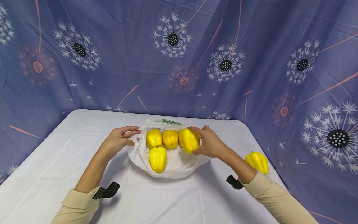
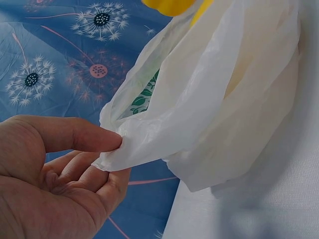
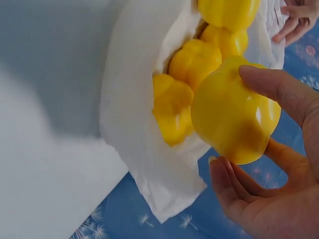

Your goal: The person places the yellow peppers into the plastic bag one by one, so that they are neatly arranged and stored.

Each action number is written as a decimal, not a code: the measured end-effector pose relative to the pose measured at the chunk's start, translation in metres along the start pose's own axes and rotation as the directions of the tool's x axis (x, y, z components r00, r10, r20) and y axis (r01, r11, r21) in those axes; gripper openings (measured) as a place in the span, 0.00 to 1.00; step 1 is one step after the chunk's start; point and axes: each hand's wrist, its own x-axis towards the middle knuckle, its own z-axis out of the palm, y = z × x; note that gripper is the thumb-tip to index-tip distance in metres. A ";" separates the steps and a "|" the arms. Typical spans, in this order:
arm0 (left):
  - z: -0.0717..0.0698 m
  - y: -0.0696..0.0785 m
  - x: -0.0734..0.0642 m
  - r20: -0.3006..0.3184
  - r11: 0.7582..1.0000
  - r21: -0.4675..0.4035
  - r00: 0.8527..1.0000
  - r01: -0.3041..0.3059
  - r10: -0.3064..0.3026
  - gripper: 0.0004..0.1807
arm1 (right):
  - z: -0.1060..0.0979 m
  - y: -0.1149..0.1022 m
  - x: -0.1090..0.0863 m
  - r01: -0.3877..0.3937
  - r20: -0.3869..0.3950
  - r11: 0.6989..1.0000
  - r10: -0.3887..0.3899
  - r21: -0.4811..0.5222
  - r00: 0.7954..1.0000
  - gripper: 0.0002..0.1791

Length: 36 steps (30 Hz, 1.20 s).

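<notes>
A white plastic bag [image 1: 173, 174] with a green print lies with its mouth wide on the table. My left hand [image 1: 118, 141] pinches the bag's left edge between thumb and fingers, as the left wrist view shows up close. In my right hand [image 1: 209, 143] is a yellow bell pepper [image 1: 190, 141], gripped by thumb and fingertips over the right side of the bag's mouth. Several more yellow peppers sit inside: one at the front [image 1: 158, 159], and a row along the back with a pepper [image 1: 154, 139] at its left end. The held pepper partly covers the row's right end.
Another yellow bell pepper [image 1: 257, 162] lies on the white-covered table [image 1: 134, 202] near its right edge, just beyond my right forearm. A blue curtain [image 1: 126, 62] with dandelion prints hangs behind the table and along its sides.
</notes>
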 end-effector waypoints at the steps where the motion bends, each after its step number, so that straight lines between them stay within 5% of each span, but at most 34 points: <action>1: 0.000 0.000 0.000 0.000 1.000 0.000 1.000 0.001 -0.001 0.40 | 0.002 -0.001 0.000 0.006 0.004 1.000 -0.006 0.002 1.000 0.52; 25: -0.001 0.002 0.000 0.000 1.000 -0.009 1.000 0.007 -0.007 0.40 | 0.036 -0.016 0.001 0.010 0.178 1.000 -0.011 0.008 0.984 0.53; 36: -0.001 0.001 -0.001 -0.002 1.000 -0.013 1.000 0.003 -0.003 0.40 | 0.044 -0.014 0.004 0.080 0.224 0.997 -0.080 0.007 0.971 0.51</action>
